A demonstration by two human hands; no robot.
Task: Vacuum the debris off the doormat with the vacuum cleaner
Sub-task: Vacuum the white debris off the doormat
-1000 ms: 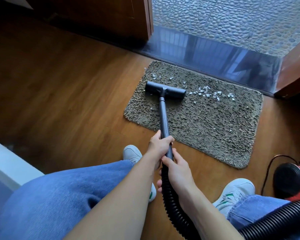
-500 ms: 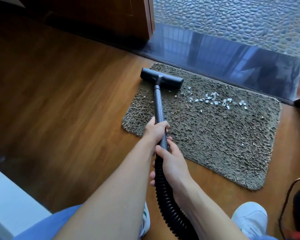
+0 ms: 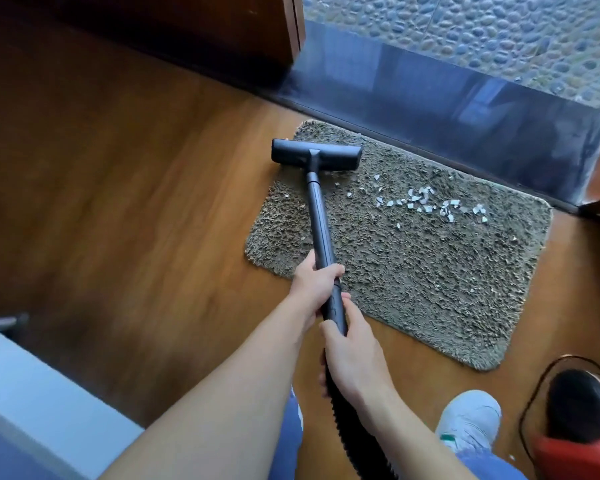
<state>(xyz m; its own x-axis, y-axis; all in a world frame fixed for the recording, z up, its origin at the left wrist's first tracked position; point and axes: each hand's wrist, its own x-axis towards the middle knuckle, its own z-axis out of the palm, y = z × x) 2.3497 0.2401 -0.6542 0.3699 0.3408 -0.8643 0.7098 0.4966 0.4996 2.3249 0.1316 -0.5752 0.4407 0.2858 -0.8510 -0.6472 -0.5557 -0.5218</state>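
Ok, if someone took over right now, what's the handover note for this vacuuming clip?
Left hand grips the wand; right hand grips it lower, at the hose joint.
Nozzle sits on the doormat at its far left corner, partly over the floor.
Done: the left part looks nearly clean.
Left: the white debris clustered right of the nozzle, plus scattered bits toward the right edge.
Vacuum body stands at the near right.
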